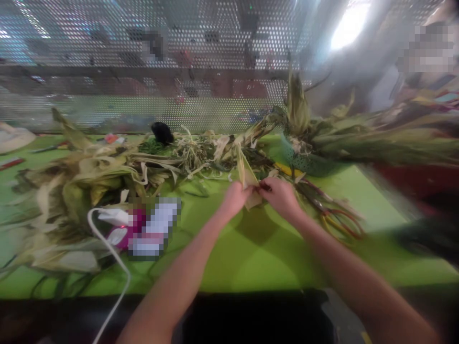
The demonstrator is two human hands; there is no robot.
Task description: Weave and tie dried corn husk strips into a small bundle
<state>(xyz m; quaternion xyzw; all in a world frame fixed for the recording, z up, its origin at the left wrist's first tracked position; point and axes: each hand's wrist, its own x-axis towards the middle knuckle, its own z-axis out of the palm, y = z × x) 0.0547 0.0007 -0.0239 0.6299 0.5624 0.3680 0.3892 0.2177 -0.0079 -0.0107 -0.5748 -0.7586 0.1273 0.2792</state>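
Note:
Between my two hands a pale yellow-green corn husk (246, 168) is held up above the green table, its pointed end upward. My left hand (236, 197) pinches the husk's left side with closed fingers. On the other side, my right hand (278, 193) is closed on the husk's right edge, thumb and fingers pressed together. A lighter flap of husk hangs below the fingertips. Scissors (340, 224) with yellow and orange handles lie to the right of my right hand. Dry husk strips are strewn just beyond both hands.
A big heap of dried husks (82, 186) covers the table's left side. Beside it lie a blurred-out phone-like object (156, 227), a magenta device (122, 236) and a white cable (125, 274). A green perforated basket (304, 160) with long husks stands back right. Behind rises a perforated metal screen (201, 102).

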